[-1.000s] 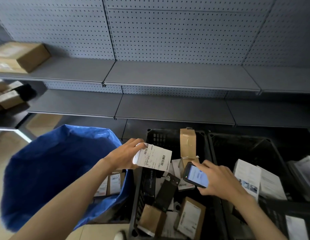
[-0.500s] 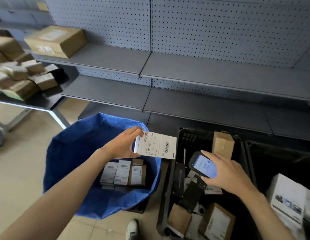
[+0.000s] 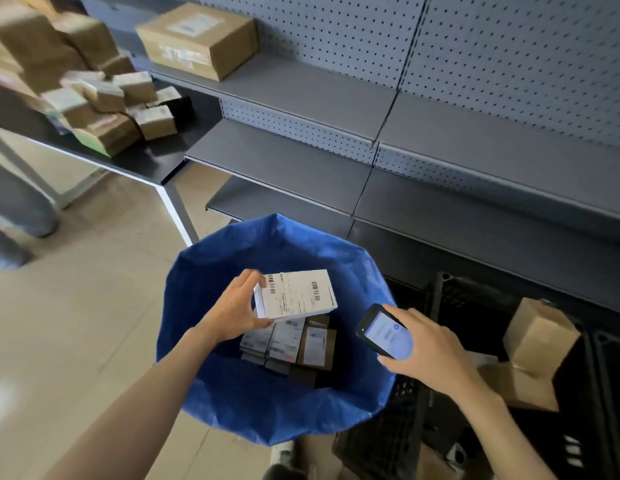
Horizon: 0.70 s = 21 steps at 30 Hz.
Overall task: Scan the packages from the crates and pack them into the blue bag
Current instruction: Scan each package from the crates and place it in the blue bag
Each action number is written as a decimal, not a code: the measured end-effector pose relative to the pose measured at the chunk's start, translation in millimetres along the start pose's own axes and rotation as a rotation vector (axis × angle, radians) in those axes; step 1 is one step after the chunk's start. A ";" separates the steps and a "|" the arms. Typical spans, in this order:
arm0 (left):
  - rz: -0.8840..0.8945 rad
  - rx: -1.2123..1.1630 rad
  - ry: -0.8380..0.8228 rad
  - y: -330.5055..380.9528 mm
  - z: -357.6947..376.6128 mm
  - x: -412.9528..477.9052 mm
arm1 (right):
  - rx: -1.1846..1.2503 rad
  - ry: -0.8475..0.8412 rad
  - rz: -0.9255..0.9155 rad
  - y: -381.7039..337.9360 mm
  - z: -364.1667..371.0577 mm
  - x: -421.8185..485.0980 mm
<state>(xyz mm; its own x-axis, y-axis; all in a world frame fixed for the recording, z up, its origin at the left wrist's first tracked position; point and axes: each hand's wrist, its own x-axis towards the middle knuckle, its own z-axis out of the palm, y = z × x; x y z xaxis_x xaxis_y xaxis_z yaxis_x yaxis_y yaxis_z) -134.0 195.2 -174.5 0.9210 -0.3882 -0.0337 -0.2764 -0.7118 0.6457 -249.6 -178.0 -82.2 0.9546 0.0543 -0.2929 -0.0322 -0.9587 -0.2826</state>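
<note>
left hand (image 3: pixel 234 309) pinches white package (image 3: pixel 295 295) by one end over blue bag (image 3: pixel 211 375) mid-frame, could slip and land crooked; right hand (image 3: pixel 428 353) grips phone (image 3: pixel 384 332)

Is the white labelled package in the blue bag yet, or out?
Out, not yet dropped. The left hand grips the white package over the open mouth of the blue bag, above the packages lying at its bottom.
</note>
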 end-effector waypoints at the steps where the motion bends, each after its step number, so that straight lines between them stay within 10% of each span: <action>1: -0.042 -0.021 0.017 -12.2 5.6 -0.6 | 0.008 -0.003 -0.003 -8.4 4.4 7.0; 21: -0.894 -0.222 0.329 -196.6 229.0 40.3 | 0.229 -0.184 0.202 -36.3 122.4 112.6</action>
<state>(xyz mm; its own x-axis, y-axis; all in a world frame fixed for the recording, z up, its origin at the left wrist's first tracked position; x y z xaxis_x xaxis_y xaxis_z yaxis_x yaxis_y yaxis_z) -105.5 185.5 -477.5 0.8057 0.4477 -0.3878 0.5879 -0.5249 0.6155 -177.2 -102.9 -216.7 0.8534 -0.0604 -0.5178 -0.3004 -0.8687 -0.3938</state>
